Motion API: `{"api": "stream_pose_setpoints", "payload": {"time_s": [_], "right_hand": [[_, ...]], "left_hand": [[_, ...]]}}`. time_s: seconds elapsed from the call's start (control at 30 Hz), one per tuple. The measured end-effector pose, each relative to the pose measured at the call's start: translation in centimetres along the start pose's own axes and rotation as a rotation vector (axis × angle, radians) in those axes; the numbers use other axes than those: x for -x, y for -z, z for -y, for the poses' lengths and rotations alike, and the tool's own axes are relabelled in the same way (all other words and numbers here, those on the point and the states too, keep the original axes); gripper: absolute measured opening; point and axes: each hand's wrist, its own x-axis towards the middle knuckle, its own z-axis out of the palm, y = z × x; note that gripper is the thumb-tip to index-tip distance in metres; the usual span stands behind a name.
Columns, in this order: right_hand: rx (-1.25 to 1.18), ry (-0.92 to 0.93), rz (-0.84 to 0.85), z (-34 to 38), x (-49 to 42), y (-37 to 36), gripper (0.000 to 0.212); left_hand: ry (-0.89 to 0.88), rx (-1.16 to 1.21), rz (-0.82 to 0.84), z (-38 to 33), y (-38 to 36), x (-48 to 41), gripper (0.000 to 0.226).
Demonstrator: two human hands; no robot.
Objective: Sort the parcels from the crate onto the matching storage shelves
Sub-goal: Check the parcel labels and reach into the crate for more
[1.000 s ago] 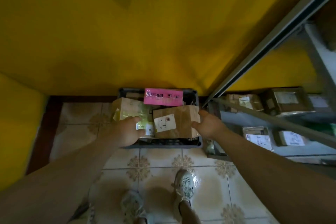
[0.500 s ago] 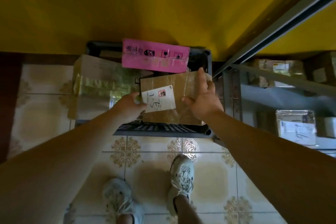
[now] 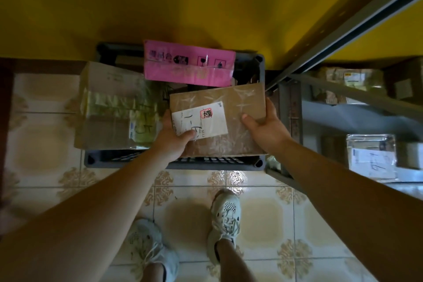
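Note:
A dark grey plastic crate (image 3: 96,159) stands on the tiled floor against the yellow wall. Above its right half I hold a brown taped cardboard parcel (image 3: 235,107) with a white label bearing a red stamp. My left hand (image 3: 174,137) grips its left edge with the thumb on the label. My right hand (image 3: 265,128) grips its right edge. A pink parcel (image 3: 187,64) lies at the back of the crate. A larger cardboard parcel (image 3: 109,103) wrapped in clear tape fills the crate's left side.
A grey metal shelf rack (image 3: 295,119) stands right of the crate, with several parcels on its lower levels, among them a white-labelled one (image 3: 373,158). Its slanted upright (image 3: 357,18) runs toward the upper right. My two shoes are on the tiles below the crate.
Both hands went from the parcel's sides to a firm grip, thumbs now on top. The brown parcel has come up out of the crate toward me, and the view has tilted down.

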Motion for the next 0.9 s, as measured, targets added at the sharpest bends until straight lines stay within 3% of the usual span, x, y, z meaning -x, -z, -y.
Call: {"api": "stream_pose_setpoints", "payload": {"time_s": [0.13,0.33,0.47,0.67,0.9], "right_hand": [[-0.015,-0.037,-0.003,-0.4,2.8,0.2,0.094],[-0.162,0.007,-0.133,1.5,8.2,0.7,0.082],[-0.231,0.066,-0.117,4.3,12.7,2.0,0.071],[-0.297,0.193,-0.114,10.1,21.9,4.4,0.078],[-0.295,0.341,-0.389,16.2,35.8,6.8,0.079]], "left_hand": [[-0.048,0.070,-0.015,0.2,0.8,2.3,0.055],[-0.072,0.203,-0.034,-2.3,3.7,6.9,0.049],[-0.096,0.109,-0.026,-5.4,6.7,11.8,0.080],[-0.156,-0.049,-0.093,-10.2,12.7,21.4,0.121],[-0.380,0.029,-0.261,-15.8,20.7,31.7,0.101]]}}
